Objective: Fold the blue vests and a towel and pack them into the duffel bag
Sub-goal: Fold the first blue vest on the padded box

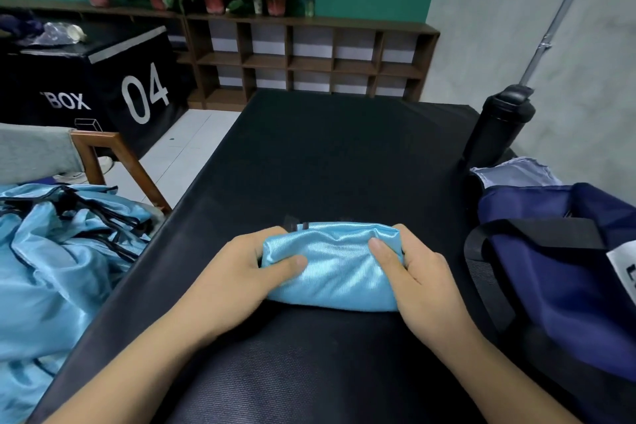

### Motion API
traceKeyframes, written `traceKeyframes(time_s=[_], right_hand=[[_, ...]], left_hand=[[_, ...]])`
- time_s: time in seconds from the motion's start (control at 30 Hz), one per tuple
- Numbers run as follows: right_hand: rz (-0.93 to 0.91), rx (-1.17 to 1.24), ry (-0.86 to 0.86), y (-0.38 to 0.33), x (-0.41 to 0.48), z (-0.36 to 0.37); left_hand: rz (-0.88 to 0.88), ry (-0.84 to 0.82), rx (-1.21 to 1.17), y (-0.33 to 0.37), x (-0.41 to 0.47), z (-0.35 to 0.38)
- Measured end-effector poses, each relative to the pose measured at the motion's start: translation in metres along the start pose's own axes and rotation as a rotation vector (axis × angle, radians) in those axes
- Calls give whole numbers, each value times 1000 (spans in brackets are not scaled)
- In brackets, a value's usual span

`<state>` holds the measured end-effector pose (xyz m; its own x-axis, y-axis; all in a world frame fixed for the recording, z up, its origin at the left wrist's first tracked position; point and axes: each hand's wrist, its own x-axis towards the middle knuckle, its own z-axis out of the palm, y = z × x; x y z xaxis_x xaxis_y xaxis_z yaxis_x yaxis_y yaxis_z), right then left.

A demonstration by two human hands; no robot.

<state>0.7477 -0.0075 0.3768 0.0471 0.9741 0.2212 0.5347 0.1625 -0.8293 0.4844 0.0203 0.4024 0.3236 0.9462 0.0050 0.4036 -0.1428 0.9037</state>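
A folded light-blue vest (pixel 339 268) lies as a small bundle on the black table (pixel 327 155), near its front. My left hand (pixel 241 275) grips the bundle's left end, thumb on top. My right hand (pixel 416 272) grips its right end, thumb on top too. A heap of unfolded light-blue vests (pixel 58 251) with black trim lies at the left. The navy duffel bag (pixel 564 272) stands open at the right edge of the table. A pale folded towel (pixel 512 172) lies just behind the bag.
A black bottle (pixel 495 127) stands at the table's right, behind the towel. A wooden chair (pixel 103 158) stands left of the table, a black box marked 04 (pixel 103 79) beyond it. A brown shelf (pixel 309 58) with potted plants lines the far wall.
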Motion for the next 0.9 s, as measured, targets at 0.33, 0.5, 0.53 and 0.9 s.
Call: traceKeyframes(time_s=[0.33,0.5,0.53,0.9], right_hand=[[136,-184,106,1,4,9],[80,-521,136,7,4,13],[40,-545,146,7,5,13],[-152,-507,-429,-44,37,10]], left_hand=[[-244,177,-22,-24,14,20],[-155,353,377,-23,18,23],[-147,380,440,-23,17,23],[-156,398,466,-22,18,16]])
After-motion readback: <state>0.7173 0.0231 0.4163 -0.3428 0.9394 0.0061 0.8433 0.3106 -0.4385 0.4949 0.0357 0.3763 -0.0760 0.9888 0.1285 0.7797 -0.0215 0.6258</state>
